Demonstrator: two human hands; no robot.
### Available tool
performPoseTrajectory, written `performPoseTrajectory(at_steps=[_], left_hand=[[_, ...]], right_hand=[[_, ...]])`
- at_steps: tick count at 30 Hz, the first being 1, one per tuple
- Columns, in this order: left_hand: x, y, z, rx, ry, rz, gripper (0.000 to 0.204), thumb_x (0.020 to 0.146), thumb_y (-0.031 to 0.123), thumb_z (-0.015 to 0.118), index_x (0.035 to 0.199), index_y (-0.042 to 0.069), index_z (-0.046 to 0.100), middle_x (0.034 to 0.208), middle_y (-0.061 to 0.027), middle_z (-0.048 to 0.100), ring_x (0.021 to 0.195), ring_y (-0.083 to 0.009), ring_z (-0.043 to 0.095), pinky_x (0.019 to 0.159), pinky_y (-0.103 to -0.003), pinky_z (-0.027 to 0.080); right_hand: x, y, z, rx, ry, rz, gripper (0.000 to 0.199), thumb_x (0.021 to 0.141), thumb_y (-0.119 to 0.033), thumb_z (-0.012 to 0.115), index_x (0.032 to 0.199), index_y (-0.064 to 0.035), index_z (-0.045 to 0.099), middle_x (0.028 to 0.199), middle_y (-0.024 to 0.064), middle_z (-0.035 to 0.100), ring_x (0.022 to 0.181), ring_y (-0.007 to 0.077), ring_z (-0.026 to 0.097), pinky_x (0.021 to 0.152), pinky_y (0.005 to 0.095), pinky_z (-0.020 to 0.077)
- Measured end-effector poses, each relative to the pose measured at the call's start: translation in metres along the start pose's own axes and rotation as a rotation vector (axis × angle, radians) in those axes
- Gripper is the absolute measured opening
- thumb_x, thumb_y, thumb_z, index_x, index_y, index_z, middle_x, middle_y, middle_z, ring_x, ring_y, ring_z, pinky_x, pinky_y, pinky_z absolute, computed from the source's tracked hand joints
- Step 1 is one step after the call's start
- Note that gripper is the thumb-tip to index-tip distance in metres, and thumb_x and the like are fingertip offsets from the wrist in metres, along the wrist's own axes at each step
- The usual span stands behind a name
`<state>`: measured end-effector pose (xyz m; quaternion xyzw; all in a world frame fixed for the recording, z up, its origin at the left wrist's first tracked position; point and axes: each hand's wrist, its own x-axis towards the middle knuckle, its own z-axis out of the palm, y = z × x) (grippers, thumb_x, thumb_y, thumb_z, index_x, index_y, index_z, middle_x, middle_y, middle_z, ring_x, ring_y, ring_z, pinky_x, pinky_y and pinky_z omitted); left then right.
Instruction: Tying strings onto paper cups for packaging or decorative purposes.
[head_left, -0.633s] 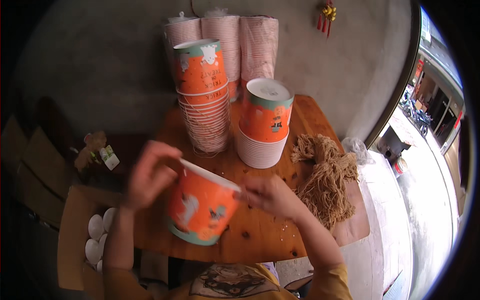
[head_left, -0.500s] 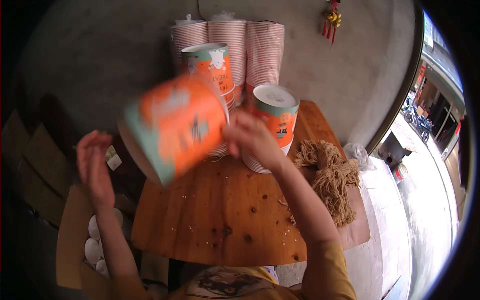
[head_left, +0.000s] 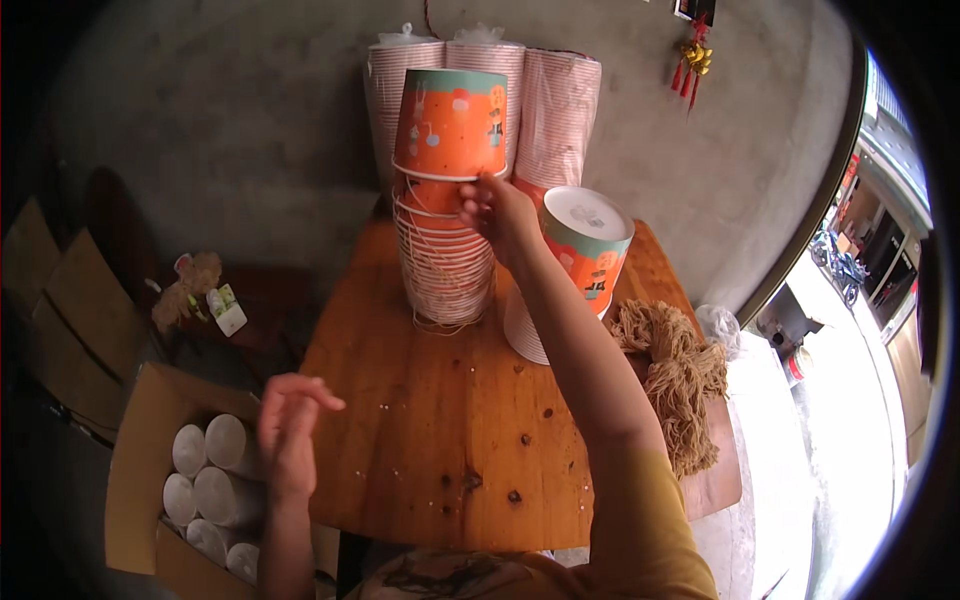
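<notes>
Right hand [head_left: 492, 212]: fingers pinched on rim of topmost orange paper cup [head_left: 452, 122], inverted, seated on tall nested stack [head_left: 445, 260] directly beneath. Left hand [head_left: 288, 432]: empty, fingers loosely spread, well apart, above table edge [head_left: 420, 510]. Right of the right forearm: shorter stack [head_left: 570, 270], capped likewise. Stacking apparently well advanced; sleeved tubes in carton [head_left: 140, 440] beside left hand possibly remaining.

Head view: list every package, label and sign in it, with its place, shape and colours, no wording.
Cardboard box: floor at left of the table, brown, open, packed with white rolls.
Small packet: floor beyond the box, flat, white and green.
Wrapped cup sleeves: against the wall behind the table, tall pinkish columns in clear plastic.
Hanging ornament: wall at upper right, red and gold.
Printed cup: top of the stack at the right hand, orange with teal band.
</notes>
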<state>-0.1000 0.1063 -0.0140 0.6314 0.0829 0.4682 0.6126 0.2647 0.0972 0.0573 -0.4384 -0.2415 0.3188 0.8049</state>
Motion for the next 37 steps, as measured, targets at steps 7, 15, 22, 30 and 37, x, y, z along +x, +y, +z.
performPoseTrajectory(at_steps=[7, 15, 22, 30, 37], left_hand=[[0.009, 0.067, 0.080, -0.091, -1.246, 0.247, 0.042, 0.090, 0.003, 0.052, 0.130, 0.002, 0.043, 0.098, -0.0143, 0.066, 0.085, -0.0266, 0.064, 0.071, -0.039, 0.054], [-0.040, 0.084, 0.139, -0.202, -0.683, 0.333, 0.046, 0.094, 0.038, 0.064, 0.130, 0.011, 0.056, 0.103, -0.0133, 0.066, 0.079, -0.0305, 0.064, 0.073, -0.038, 0.052], [-0.034, 0.014, 0.140, 0.423, -0.643, 0.583, 0.052, 0.083, 0.006, 0.068, 0.132, 0.001, 0.053, 0.121, -0.0127, 0.060, 0.102, -0.0287, 0.061, 0.089, -0.037, 0.053], [0.057, -0.106, 0.175, -0.153, -0.405, -0.157, 0.060, 0.102, 0.024, 0.055, 0.150, 0.001, 0.029, 0.136, -0.0093, 0.052, 0.123, -0.0153, 0.050, 0.100, -0.027, 0.042], [0.103, -0.007, 0.235, -0.618, -0.462, 0.071, 0.060, 0.101, 0.032, 0.054, 0.152, 0.013, 0.029, 0.146, -0.0082, 0.044, 0.138, -0.0215, 0.039, 0.117, -0.041, 0.029]], right_hand=[[-0.128, -0.010, -0.014, -1.274, -0.042, -0.603, 0.033, 0.089, -0.010, 0.065, 0.121, -0.0067, 0.058, 0.108, 0.0106, 0.068, 0.081, 0.0241, 0.068, 0.070, 0.0358, 0.0547], [-0.126, -0.072, -0.100, -1.844, 0.208, -0.971, 0.033, 0.082, -0.020, 0.071, 0.112, -0.0120, 0.059, 0.113, 0.0064, 0.064, 0.109, 0.0304, 0.057, 0.099, 0.0441, 0.0405], [-0.103, -0.089, -0.092, -1.616, 0.113, -0.919, 0.029, 0.084, -0.025, 0.072, 0.105, -0.0081, 0.060, 0.100, 0.0110, 0.068, 0.088, 0.0319, 0.064, 0.080, 0.0403, 0.0490], [-0.126, -0.168, -0.089, -1.439, 0.161, -0.986, 0.029, 0.089, -0.022, 0.071, 0.111, -0.0070, 0.059, 0.105, 0.0112, 0.071, 0.100, 0.0261, 0.069, 0.084, 0.0346, 0.0508], [-0.235, -0.154, -0.054, -1.386, 0.322, -1.293, 0.032, 0.077, -0.004, 0.082, 0.100, -0.0047, 0.059, 0.110, 0.0137, 0.069, 0.098, 0.0204, 0.066, 0.088, 0.0352, 0.0521]])
